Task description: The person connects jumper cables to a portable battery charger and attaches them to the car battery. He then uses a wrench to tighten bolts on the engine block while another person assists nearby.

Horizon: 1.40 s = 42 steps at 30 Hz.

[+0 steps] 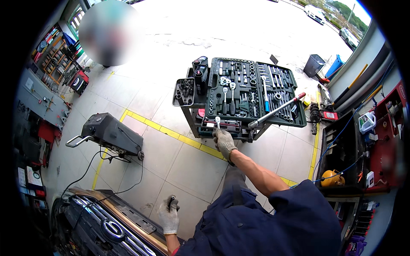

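My right hand [224, 144], in a grey work glove, is closed around a ratchet wrench [218, 121], whose silver head points away from me at the near edge of the tool cart [188, 115]. Low on the left, my gloved left hand [168, 216] grips a short dark socket piece [172, 199]; its exact type is too small to tell. An open green socket set case [245, 88] lies on the cart, with ratchets, sockets and spanners in its slots. Across its right half rests a long torque wrench [278, 110] with a red end.
Left of the case stand dark bottles [200, 80] and a metal tray of sockets [184, 90]. A wheeled grey machine [113, 134] trails cables toward a car front [106, 222] at lower left. At right are a shelf [337, 149], yellow tank [332, 178] and blue hose [341, 132].
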Available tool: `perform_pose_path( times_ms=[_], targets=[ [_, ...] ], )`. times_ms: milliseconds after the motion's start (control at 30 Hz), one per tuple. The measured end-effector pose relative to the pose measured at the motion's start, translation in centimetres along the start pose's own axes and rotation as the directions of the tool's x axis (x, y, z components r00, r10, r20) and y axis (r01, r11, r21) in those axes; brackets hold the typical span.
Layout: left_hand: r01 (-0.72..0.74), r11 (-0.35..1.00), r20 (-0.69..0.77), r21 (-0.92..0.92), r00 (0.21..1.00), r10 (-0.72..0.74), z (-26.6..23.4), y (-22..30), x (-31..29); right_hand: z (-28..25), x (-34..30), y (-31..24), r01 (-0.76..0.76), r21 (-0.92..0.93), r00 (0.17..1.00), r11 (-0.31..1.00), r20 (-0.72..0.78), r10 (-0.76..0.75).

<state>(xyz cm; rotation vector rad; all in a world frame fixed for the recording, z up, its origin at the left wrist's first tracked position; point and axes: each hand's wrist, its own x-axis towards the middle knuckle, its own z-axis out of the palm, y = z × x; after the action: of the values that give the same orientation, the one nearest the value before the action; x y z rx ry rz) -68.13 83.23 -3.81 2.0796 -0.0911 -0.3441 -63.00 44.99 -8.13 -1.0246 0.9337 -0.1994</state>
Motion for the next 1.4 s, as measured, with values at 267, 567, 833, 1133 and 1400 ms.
perform_pose_path(
  times_ms=[267,567,833,1133,1400],
  targets=[
    [0.082,0.985,-0.133,-0.155,0.986,-0.103,12.6,9.1,5.6,-3.2,23.2,-2.4,0.011,-0.065,0.998,0.998,-0.064,-0.015],
    [0.141,0.979,-0.048,-0.144,0.988,-0.149,20.4,18.9,10.8,-9.9,10.3,-11.9,-0.106,-0.339,0.848,0.935,0.460,0.263],
    [-0.170,0.981,0.365,0.088,0.922,0.127,31.0,26.8,17.5,-15.5,8.6,-17.0,0.243,-0.334,0.750,0.911,0.661,0.042],
    [0.005,0.988,0.109,0.157,0.994,-0.022,28.9,24.7,18.5,-25.4,25.9,-26.5,0.304,-0.253,0.952,0.918,0.056,-0.300],
    [0.347,0.924,-0.232,0.160,0.923,-0.306,22.7,19.0,11.6,-35.6,39.1,-32.8,0.354,-0.744,0.676,0.567,-0.215,-0.705]
  ],
)
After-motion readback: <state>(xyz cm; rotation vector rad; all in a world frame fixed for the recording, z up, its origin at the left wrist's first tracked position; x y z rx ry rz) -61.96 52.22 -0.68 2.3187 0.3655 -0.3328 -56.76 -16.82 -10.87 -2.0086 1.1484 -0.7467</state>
